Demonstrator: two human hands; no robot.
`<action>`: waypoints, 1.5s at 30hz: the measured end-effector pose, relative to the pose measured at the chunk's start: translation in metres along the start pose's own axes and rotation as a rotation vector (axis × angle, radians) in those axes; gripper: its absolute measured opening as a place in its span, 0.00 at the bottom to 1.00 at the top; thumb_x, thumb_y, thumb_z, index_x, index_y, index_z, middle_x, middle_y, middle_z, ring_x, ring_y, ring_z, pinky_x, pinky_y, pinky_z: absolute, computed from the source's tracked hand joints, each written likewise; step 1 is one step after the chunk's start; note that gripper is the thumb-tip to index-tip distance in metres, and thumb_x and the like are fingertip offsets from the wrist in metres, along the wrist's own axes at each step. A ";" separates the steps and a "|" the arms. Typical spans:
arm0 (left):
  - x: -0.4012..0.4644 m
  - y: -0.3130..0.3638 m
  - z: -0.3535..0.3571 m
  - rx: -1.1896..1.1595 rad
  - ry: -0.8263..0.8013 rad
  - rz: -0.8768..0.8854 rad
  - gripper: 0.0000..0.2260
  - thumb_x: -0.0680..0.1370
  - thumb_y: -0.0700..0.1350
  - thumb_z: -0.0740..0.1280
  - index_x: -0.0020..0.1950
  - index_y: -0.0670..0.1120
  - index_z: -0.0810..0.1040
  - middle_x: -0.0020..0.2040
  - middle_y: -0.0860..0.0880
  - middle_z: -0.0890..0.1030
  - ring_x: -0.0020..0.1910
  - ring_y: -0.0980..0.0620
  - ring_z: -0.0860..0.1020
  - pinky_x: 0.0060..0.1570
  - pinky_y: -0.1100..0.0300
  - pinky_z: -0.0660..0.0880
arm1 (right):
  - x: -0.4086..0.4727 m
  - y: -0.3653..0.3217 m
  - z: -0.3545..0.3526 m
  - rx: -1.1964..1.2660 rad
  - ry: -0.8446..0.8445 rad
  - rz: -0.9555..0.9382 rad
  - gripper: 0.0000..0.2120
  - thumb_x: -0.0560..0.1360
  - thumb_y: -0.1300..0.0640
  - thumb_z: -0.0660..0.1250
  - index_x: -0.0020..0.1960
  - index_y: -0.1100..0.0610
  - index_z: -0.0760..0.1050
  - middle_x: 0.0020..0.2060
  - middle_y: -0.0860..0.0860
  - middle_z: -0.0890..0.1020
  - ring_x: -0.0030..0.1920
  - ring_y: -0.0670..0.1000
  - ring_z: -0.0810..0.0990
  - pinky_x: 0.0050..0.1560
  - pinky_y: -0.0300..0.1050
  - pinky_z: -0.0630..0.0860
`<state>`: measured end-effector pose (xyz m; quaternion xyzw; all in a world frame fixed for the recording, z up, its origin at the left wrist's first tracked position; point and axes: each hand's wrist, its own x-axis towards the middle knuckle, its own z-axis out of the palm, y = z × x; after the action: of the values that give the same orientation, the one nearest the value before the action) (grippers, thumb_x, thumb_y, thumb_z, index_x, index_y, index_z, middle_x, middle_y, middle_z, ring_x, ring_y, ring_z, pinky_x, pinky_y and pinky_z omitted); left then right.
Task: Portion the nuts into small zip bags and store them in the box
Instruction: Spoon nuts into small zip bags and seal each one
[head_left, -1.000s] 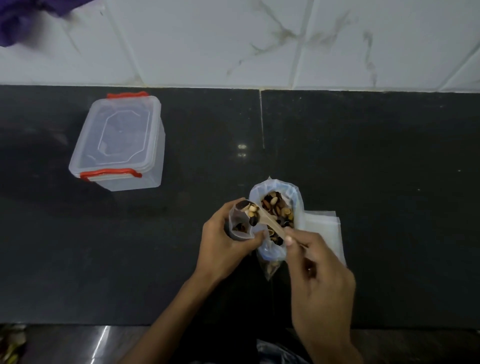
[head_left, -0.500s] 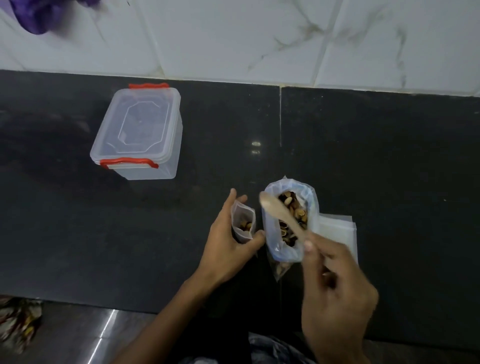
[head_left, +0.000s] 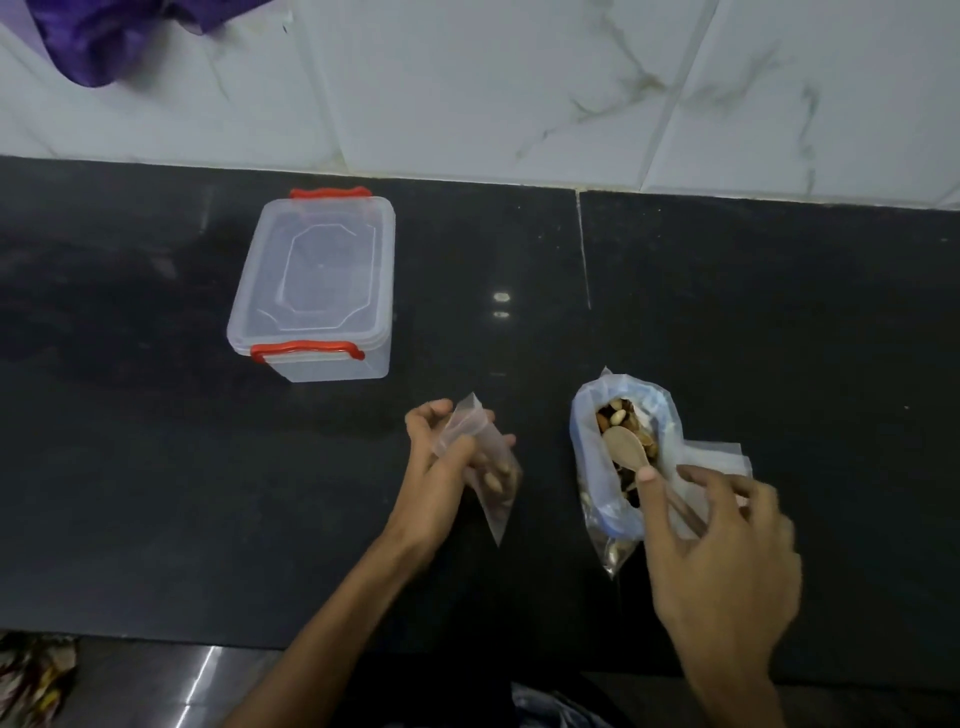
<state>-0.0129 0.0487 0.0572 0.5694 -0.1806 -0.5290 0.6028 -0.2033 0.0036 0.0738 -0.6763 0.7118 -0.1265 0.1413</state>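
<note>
While left hand (head_left: 441, 467) grips the small zip bag (head_left: 480, 462), right hand (head_left: 722, 540) pinches the wooden spoon (head_left: 626, 447) in the nut bag (head_left: 597, 467).

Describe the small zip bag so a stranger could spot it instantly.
On the black counter, look right of and nearer than the clear box with red clips. The left hand holds the small zip bag. Unlike the big nut bag, it is narrow and holds few nuts.

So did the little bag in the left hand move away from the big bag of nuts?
Yes. The little bag has moved left, away from the big bag of nuts toward the box.
</note>
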 end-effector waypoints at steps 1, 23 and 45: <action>0.002 0.006 -0.004 -0.101 -0.012 -0.038 0.16 0.75 0.32 0.57 0.57 0.49 0.62 0.57 0.43 0.75 0.53 0.46 0.81 0.53 0.43 0.77 | -0.004 -0.008 -0.004 0.036 0.016 -0.020 0.32 0.67 0.31 0.48 0.58 0.49 0.75 0.57 0.52 0.72 0.56 0.53 0.71 0.55 0.51 0.68; -0.012 0.045 -0.054 0.173 -0.183 0.037 0.17 0.71 0.54 0.68 0.52 0.43 0.75 0.50 0.45 0.80 0.49 0.51 0.81 0.42 0.60 0.78 | -0.027 -0.129 0.040 1.015 -0.527 -0.009 0.06 0.78 0.54 0.60 0.50 0.51 0.75 0.47 0.48 0.79 0.49 0.45 0.79 0.47 0.39 0.76; -0.012 0.041 -0.047 0.149 0.067 0.227 0.12 0.69 0.47 0.68 0.50 0.44 0.81 0.46 0.49 0.85 0.46 0.53 0.83 0.45 0.58 0.81 | -0.022 -0.141 0.044 1.222 -0.458 -0.007 0.08 0.77 0.52 0.62 0.54 0.52 0.75 0.47 0.46 0.80 0.46 0.43 0.80 0.37 0.36 0.77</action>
<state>0.0390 0.0738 0.0838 0.6058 -0.2624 -0.4231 0.6205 -0.0549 0.0187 0.0860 -0.4863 0.4616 -0.3616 0.6479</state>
